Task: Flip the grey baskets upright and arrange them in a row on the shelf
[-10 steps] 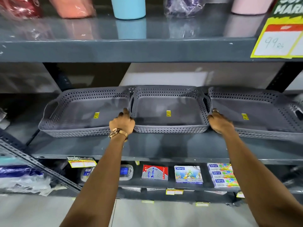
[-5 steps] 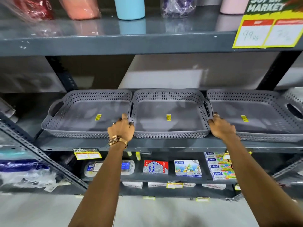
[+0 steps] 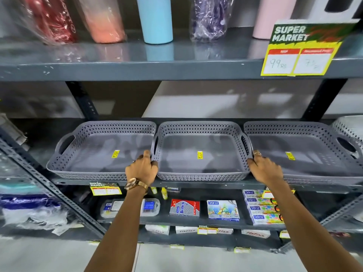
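Observation:
Three grey perforated baskets stand upright side by side on the dark shelf. The left basket, the middle basket and the right basket each carry a small yellow sticker inside. My left hand, with a gold watch at the wrist, grips the front left corner of the middle basket. On that basket's front right corner rests my right hand, fingers curled over the rim. The baskets' rims touch.
A paler perforated basket shows at the far right edge. Tumblers, some in plastic wrap, stand on the shelf above, beside a yellow price sign. Stationery boxes fill the shelf below. Slanted steel struts run at the left.
The view has tilted upward, so the shelves sit lower in frame. Both hands stay on the middle basket's front corners; the baskets look squarer in their row.

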Demonstrator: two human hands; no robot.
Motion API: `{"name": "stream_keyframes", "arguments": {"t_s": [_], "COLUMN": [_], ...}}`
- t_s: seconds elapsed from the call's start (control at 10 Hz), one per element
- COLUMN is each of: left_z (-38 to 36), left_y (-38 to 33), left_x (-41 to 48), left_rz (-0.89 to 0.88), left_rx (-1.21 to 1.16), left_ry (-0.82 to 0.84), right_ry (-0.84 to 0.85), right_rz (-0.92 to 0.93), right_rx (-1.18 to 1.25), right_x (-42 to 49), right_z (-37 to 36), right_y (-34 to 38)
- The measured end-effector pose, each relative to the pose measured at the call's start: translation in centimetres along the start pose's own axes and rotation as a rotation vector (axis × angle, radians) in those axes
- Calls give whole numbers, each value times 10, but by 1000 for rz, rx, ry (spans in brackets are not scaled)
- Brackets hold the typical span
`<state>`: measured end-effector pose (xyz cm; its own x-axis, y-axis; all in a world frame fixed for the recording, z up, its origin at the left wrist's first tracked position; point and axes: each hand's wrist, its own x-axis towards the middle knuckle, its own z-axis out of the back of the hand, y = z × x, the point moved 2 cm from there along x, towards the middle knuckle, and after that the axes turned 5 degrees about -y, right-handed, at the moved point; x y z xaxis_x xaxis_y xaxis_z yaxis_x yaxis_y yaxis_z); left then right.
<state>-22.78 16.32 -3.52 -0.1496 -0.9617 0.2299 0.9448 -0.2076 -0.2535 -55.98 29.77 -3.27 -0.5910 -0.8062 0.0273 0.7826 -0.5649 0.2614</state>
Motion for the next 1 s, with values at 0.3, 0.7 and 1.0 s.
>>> {"name": "stream_keyframes", "arguments": {"t_s": [0.3, 0.7, 1.0], "left_z": [0, 0, 8], "left_y": [0, 5, 7], "left_x": [3, 5, -1], "left_rz": [7, -47, -59], "left_rx": [10, -13, -65], "left_ry": [-7, 0, -24], "right_ry": [-19, -5, -92], "right_rz": [-5, -41, -44], "right_rx": [-36, -45, -40], "right_x": [-5, -7, -15], "right_z": [2, 5, 14], "right_y": [3, 7, 13]}}
